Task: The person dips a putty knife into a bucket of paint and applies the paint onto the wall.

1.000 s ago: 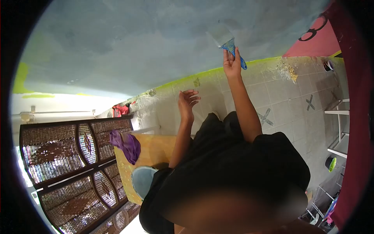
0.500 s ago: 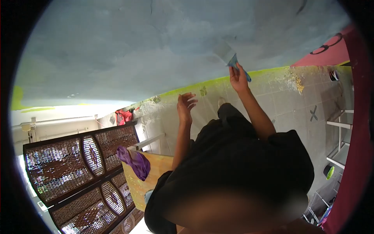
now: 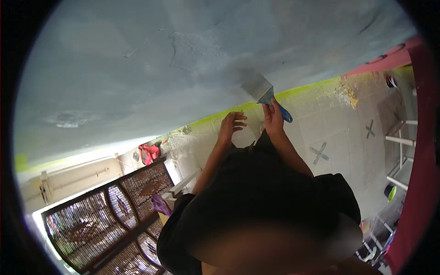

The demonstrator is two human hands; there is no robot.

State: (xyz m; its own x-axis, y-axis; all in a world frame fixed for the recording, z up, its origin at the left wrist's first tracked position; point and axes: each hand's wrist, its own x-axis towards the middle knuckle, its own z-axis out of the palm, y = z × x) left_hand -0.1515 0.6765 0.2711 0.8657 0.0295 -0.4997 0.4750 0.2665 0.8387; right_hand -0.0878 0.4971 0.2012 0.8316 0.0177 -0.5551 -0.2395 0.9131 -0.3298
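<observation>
Several slatted dark-wood panels (image 3: 87, 233) with oval insets fill the lower left, light showing between the slats. Just right of their upper end lies a red and black object (image 3: 149, 154), followed by a purple cloth (image 3: 160, 205), partly hidden by the black sleeve (image 3: 176, 229). Near the centre, the left hand (image 3: 232, 126) is empty, its fingers apart and loosely curved beside the wall's lime-green lower band (image 3: 215, 116); contact cannot be told. Immediately to the right, a putty knife (image 3: 258, 86) is held before the grey-blue wall (image 3: 137, 91), its broad blade pointing up and left; whether the edge touches the surface is unclear. The right hand (image 3: 272, 115) is closed around its blue handle, fingers and thumb gripping near the blade. Farther right, two tape crosses mark the tiled floor (image 3: 300, 130), with yellowish debris (image 3: 352, 97) between them, nearer the wall. A white metal frame (image 3: 401, 140) and a maroon surface (image 3: 418, 160) bound the right side.
</observation>
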